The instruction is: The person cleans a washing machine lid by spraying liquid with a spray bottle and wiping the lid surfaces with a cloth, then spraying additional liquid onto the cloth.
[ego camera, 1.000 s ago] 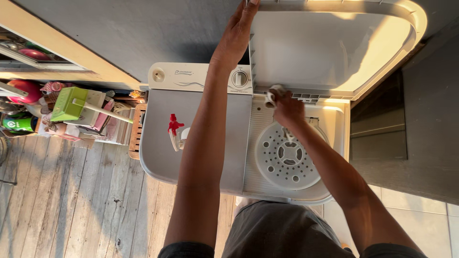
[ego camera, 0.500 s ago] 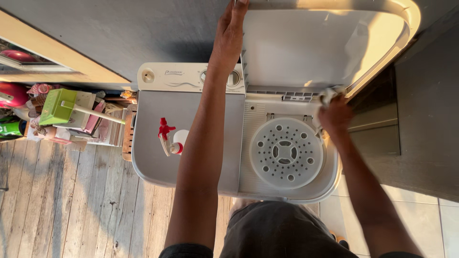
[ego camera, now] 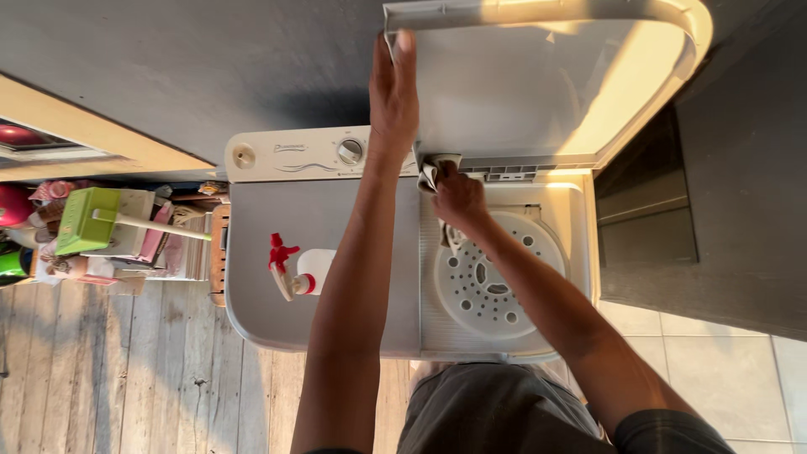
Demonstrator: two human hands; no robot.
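home laundry corner: twin-tub washing machine [ego camera: 336,328], spray bottle [ego camera: 300,273], wooden floor [ego camera: 109,378].

A white spray bottle [ego camera: 303,271] with a red trigger is laid on the closed grey lid [ego camera: 277,303]. Left of that lid, a green brush [ego camera: 88,220] is rested atop cluttered household items [ego camera: 126,252], above a wooden plank floor [ego camera: 109,378].

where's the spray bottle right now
In the head view, the spray bottle with the red trigger lies on the closed left lid of the washing machine, just left of the person's left forearm and below the control panel.
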